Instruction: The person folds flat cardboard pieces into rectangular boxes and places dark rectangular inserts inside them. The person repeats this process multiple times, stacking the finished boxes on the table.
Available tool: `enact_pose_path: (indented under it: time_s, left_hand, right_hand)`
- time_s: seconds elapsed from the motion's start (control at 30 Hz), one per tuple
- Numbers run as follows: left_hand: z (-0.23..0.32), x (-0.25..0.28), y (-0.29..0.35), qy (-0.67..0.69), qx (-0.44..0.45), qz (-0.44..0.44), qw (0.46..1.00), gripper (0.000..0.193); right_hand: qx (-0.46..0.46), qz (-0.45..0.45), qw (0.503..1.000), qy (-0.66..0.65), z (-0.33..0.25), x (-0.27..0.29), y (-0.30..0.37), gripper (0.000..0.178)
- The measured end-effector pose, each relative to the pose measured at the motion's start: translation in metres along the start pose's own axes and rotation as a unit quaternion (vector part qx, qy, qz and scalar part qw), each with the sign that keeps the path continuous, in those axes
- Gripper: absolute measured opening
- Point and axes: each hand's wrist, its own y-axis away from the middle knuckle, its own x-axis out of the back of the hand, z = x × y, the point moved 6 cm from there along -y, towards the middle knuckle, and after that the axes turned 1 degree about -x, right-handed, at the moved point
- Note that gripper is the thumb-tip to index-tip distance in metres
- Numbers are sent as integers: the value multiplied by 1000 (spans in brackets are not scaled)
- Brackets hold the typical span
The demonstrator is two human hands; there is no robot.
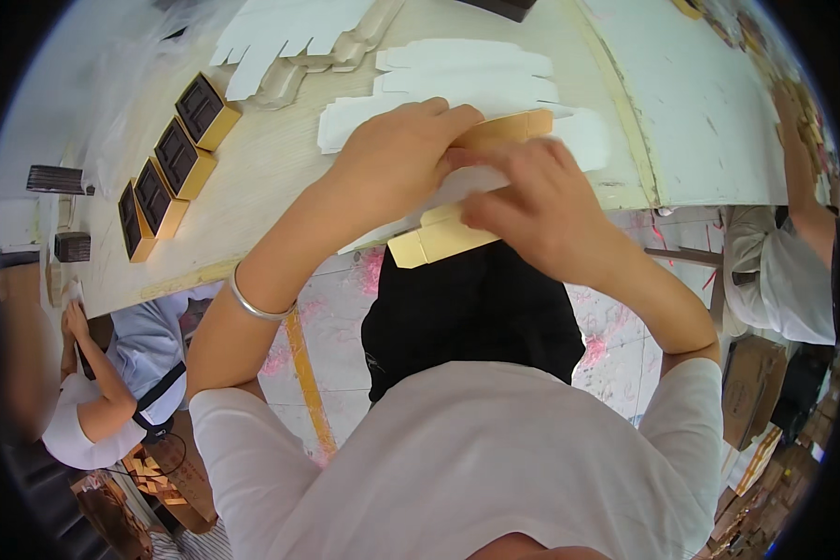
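A part-folded gold carton with a white inside lies at the table's front edge, between my two hands. One gold panel stands up on its far side, and another with end flaps reaches toward me. My left hand is closed on the far panel, its fingers partly hidden behind it. My right hand, somewhat blurred, has thumb and fingers bent around the carton's right part and hides much of it. Beyond my hands lies a stack of flat white carton blanks.
Several gold boxes with dark inserts stand in a slanting row at left. More white blanks lie at the far left, and a dark object at the far edge. Other people sit at left and right.
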Motion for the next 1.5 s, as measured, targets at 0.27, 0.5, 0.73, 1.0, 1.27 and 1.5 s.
enact_pose_path:
  time_s: [0.27,0.5,0.73,1.0,1.27,1.5]
  left_hand:
    - [-4,0,-3,2,29,-13,1000,27]
    - [-14,21,13,46,-9,-41,998,38]
    - [8,44,25,118,-8,56,991,54]
    - [28,-2,45,85,23,23,996,39]
    - [25,10,58,308,-20,-88,947,32]
    - [28,-4,54,203,-6,11,979,36]
  right_hand:
    - [-12,-105,993,-46,-9,-12,4,10]
    - [-103,-260,957,-74,22,-35,-27,10]
    - [7,-117,992,44,-4,0,-24,9]
    - [-30,-118,973,-198,12,-8,5,21]
    - [-129,-41,948,-288,18,-6,20,33]
    - [-222,-117,919,-305,10,-8,9,29]
